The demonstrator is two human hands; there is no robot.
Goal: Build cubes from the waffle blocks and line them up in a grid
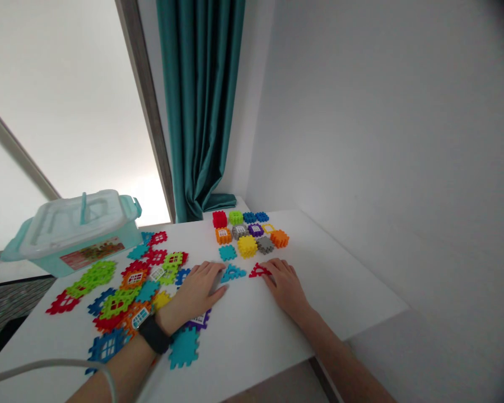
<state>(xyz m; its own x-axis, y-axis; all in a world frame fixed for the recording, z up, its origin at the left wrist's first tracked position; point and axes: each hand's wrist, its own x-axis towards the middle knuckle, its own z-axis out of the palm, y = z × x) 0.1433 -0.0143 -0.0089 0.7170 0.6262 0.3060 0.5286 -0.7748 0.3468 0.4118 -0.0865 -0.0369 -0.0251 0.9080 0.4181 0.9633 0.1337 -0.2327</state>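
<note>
My left hand [200, 288] has its fingers stretched out and its thumb apart. Its fingertips lie at the left edge of a light-blue triangular building piece [233, 272], which is flat on the table. To the right of that, a red triangular building piece [259, 271] is gripped at its right side by the thumb and fingers of my right hand [286, 286]; part of it is covered by them. Beyond both hands stand small stacks of notched square pieces, among them a yellow stack [247, 246], an orange stack [280, 239] and a grey stack [265, 244].
Loose notched pieces in several colours, including a light-blue square [185, 347] and a blue window piece [108, 347], spread around my left forearm. A lidded plastic box [84, 235] sits at the table's left rear. A pale cable [46, 364] crosses the lower left.
</note>
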